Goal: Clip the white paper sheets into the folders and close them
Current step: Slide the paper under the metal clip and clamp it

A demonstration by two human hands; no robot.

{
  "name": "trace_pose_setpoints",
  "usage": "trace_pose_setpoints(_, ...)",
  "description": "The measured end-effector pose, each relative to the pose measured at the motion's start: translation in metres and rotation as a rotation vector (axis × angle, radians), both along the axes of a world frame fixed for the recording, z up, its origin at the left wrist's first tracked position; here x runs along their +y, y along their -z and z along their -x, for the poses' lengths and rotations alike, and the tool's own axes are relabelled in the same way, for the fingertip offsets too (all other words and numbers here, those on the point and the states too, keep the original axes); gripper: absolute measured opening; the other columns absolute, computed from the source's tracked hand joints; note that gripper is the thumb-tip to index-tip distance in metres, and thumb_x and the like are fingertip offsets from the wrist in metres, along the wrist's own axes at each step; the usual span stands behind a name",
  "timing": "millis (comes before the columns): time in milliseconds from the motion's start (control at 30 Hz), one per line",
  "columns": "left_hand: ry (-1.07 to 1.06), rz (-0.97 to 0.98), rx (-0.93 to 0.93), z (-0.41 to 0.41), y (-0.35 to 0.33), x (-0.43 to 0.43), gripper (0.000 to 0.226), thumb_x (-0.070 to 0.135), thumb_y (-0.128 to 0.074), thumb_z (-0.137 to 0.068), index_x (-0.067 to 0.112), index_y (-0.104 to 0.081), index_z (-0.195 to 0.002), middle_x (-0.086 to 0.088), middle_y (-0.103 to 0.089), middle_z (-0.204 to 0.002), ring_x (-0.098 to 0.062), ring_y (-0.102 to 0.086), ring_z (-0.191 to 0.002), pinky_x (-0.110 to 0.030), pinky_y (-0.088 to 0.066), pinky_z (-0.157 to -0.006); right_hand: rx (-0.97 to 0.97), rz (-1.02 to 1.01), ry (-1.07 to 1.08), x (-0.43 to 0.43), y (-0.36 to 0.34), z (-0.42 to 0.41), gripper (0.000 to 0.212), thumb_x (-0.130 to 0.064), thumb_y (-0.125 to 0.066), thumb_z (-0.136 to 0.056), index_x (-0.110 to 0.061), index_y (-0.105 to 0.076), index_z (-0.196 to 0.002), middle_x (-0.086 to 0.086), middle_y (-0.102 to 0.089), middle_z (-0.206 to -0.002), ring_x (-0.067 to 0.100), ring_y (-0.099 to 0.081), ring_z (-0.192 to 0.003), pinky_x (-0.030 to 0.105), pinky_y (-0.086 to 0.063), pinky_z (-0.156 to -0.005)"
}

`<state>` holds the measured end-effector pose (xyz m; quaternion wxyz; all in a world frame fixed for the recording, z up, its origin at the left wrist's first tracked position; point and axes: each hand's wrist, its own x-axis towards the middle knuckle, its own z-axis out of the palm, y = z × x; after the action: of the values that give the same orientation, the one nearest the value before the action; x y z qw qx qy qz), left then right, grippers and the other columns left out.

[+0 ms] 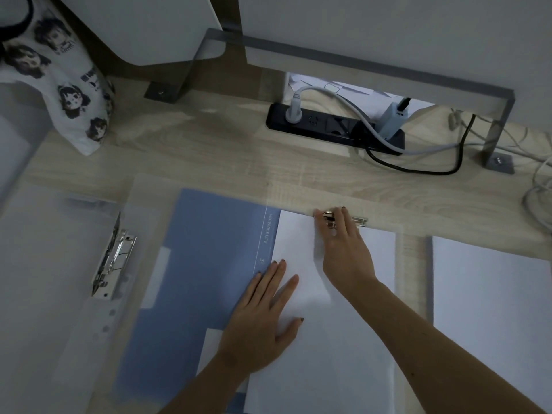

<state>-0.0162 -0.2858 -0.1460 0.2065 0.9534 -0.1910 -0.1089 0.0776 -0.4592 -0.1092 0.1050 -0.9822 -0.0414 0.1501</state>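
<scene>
paper held flat in an open blue folder, fingers at the clip

a blue folder [194, 279] is laid open on the wooden desk [209, 156], and a stack of white paper sheets [334, 339] is placed on its right half. the left hand [263, 318] is pressed flat on the left part of the sheets, fingers spread slightly apart and gripping nothing. the right hand [343, 249] is stretched to the far edge of the sheets, where its fingers are curled on the folder's metal clip [343, 219]; whether the clip is pinched or only touched cannot be told. a second stack of white paper [493, 309] is seen to the right, apart from the first. to the left, a translucent folder [59, 264] is spread open, its silver clamp [115, 258] raised. a black power strip [328, 127] is set at the far side.
</scene>
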Motion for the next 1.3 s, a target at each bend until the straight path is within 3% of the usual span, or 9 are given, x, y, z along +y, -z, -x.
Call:
trace_pose_setpoints(267, -0.007, -0.004, 0.033, -0.002, -0.003, 0.000, 0.064, 0.056, -0.038, -0.089, 0.026, -0.028, -0.145, 0.002, -0.024, -0.154, -0.011, -0.008, -0.145, -0.027, 0.001, -0.119, -0.078, -0.106, 0.070, 0.002, 0.002, -0.004, 0.052, -0.023, -0.037, -0.092, -0.008, -0.032, -0.142, 0.020, -0.036, -0.143, 0.036, -0.024, -0.140, 0.046, -0.032, -0.111)
trace_pose_setpoints(500, -0.005, 0.006, 0.053, 0.000, -0.001, 0.003, 0.061, 0.053, -0.032, -0.093, 0.028, -0.019, -0.147, 0.006, -0.010, -0.157, -0.008, 0.000, -0.145, -0.023, 0.004, -0.118, -0.044, -0.326, 0.341, -0.037, -0.014, 0.030, 0.049, -0.033, -0.042, -0.095, -0.024, -0.033, -0.142, 0.008, -0.027, -0.152, 0.025, -0.027, -0.139, 0.034, -0.027, -0.110)
trace_pose_setpoints(667, -0.102, -0.007, -0.015, 0.004, -0.008, -0.012, 0.051, 0.042, -0.030, -0.095, 0.021, -0.035, -0.141, -0.003, -0.024, -0.154, -0.014, -0.006, -0.145, -0.027, -0.003, -0.118, 0.000, -0.362, 0.577, -0.108, -0.026, 0.098, 0.053, -0.050, -0.035, -0.089, -0.022, -0.047, -0.132, 0.009, -0.042, -0.141, 0.028, -0.042, -0.128, 0.040, -0.037, -0.102)
trace_pose_setpoints(733, -0.201, 0.080, -0.044, 0.013, -0.022, -0.040, 0.046, 0.034, -0.034, -0.092, 0.017, -0.044, -0.133, -0.003, -0.036, -0.149, -0.016, -0.015, -0.143, -0.031, -0.011, -0.116, -0.012, -0.331, 0.658, -0.130, -0.031, 0.120, 0.046, -0.042, -0.041, -0.092, -0.017, -0.050, -0.129, 0.012, -0.045, -0.140, 0.030, -0.045, -0.126, 0.040, -0.038, -0.102)
trace_pose_setpoints(800, -0.256, 0.289, 0.073, 0.023, -0.042, -0.079, 0.044, 0.037, -0.033, -0.089, 0.026, -0.046, -0.129, 0.010, -0.038, -0.144, 0.000, -0.020, -0.137, -0.021, -0.015, -0.114, -0.047, -0.305, 0.718, -0.145, -0.034, 0.136, 0.040, -0.022, -0.048, -0.093, -0.013, -0.049, -0.131, 0.012, -0.042, -0.143, 0.029, -0.043, -0.129, 0.037, -0.034, -0.103)
trace_pose_setpoints(867, -0.269, 0.475, 0.352, 0.031, -0.064, -0.122, 0.036, 0.039, -0.034, -0.090, 0.042, -0.037, -0.127, 0.027, -0.031, -0.137, 0.018, -0.020, -0.126, -0.005, -0.016, -0.108, -0.062, -0.290, 0.728, -0.154, -0.033, 0.148, 0.040, -0.018, -0.048, -0.093, -0.013, -0.049, -0.132, 0.011, -0.042, -0.143, 0.028, -0.042, -0.130, 0.033, -0.032, -0.104)
trace_pose_setpoints(1033, -0.375, 0.622, 0.901, 0.039, -0.075, -0.203, 0.043, 0.025, -0.043, -0.095, 0.029, -0.030, -0.136, 0.019, -0.031, -0.126, -0.005, -0.036, -0.126, -0.017, -0.032, -0.102, -0.036, -0.295, 0.698, -0.163, -0.019, 0.161, 0.039, -0.021, -0.047, -0.093, -0.013, -0.049, -0.131, 0.010, -0.045, -0.142, 0.028, -0.046, -0.127, 0.041, -0.038, -0.106)
trace_pose_setpoints(1167, -0.505, 0.604, 0.968, 0.033, -0.069, -0.229, 0.020, 0.021, -0.046, -0.092, 0.023, -0.038, -0.111, 0.005, -0.046, -0.106, -0.001, -0.047, -0.083, -0.009, -0.035, -0.063, -0.040, -0.277, 0.685, -0.168, -0.011, 0.166, 0.038, -0.020, -0.048, -0.093, -0.011, -0.051, -0.129, 0.008, -0.047, -0.142, 0.026, -0.045, -0.129, 0.030, -0.031, -0.106)
trace_pose_setpoints(1300, -0.600, 0.608, 0.992, 0.024, -0.069, -0.243, 0.022, 0.017, -0.045, -0.089, 0.013, -0.052, -0.109, 0.002, -0.049, -0.082, -0.008, -0.048, -0.072, -0.016, -0.038, -0.061, -0.040, -0.310, 0.668, -0.169, -0.010, 0.168, 0.039, -0.020, -0.048, -0.093, -0.011, -0.050, -0.130, 0.008, -0.045, -0.143, 0.024, -0.043, -0.131, 0.030, -0.031, -0.106)
